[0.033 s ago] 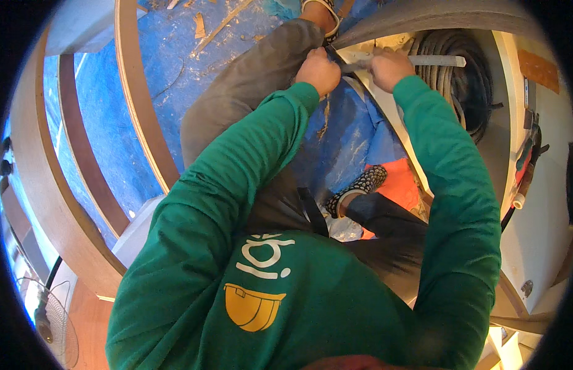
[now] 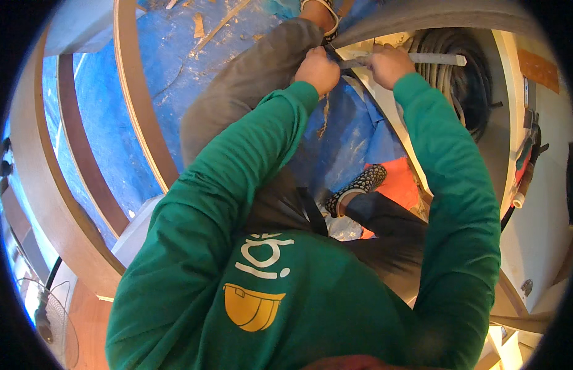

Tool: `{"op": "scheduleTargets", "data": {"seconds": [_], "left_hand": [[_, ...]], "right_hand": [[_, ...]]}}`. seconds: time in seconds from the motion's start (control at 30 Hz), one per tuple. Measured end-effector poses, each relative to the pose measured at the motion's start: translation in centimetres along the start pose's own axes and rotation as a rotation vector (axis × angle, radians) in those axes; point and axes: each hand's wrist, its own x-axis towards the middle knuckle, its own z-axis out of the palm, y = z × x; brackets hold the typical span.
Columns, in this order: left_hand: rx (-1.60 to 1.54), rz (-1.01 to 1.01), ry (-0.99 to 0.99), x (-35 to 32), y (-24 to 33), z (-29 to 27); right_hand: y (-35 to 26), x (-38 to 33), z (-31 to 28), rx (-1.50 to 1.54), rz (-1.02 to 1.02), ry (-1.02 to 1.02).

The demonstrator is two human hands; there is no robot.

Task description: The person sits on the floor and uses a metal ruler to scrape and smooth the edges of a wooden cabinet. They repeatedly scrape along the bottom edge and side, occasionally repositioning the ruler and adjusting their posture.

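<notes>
A pale grey rod (image 2: pixel 437 59), perhaps a tube, lies crosswise at the top of the view, its light end poking out to the right. My right hand (image 2: pixel 389 65) is closed around it. My left hand (image 2: pixel 318 69) makes a fist at the left end of the short grey stretch that shows between the two hands. What sits inside that fist is mostly hidden. A narrow dark strip (image 2: pixel 331 52) shows just beyond the left fist. Both hands are near my bent knee, beside the edge of a pale curved panel.
Coiled dark hose (image 2: pixel 474 86) rests in a curved compartment at right. Blue sheeting (image 2: pixel 175 74) strewn with wood scraps covers the floor. Curved wooden ribs (image 2: pixel 135 80) stand on the left. An orange cloth (image 2: pixel 397 185) lies by my foot, and a wire-guarded fan (image 2: pixel 52 327) is at lower left.
</notes>
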Motion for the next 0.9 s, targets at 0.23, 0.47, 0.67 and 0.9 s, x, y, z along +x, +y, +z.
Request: {"op": "scheduleTargets", "data": {"seconds": [0.23,0.47,0.67,0.9], "left_hand": [[-0.249,-0.105,0.247,1.9,-2.1,3.6],[-0.103,-0.011,0.091,0.7,-0.6,0.2],[-0.196,-0.1,-0.003,0.9,0.6,-1.2],[-0.075,-0.04,-0.076,1.2,0.5,-0.9]], "right_hand": [[1.0,2.5,1.4,-0.037,-0.032,0.228],[2.2,-0.3,2.4,-0.034,-0.055,-0.06],[4.9,-6.3,6.5,-0.064,0.01,-0.339],[4.4,-3.2,2.3,-0.004,-0.004,-0.083]]}}
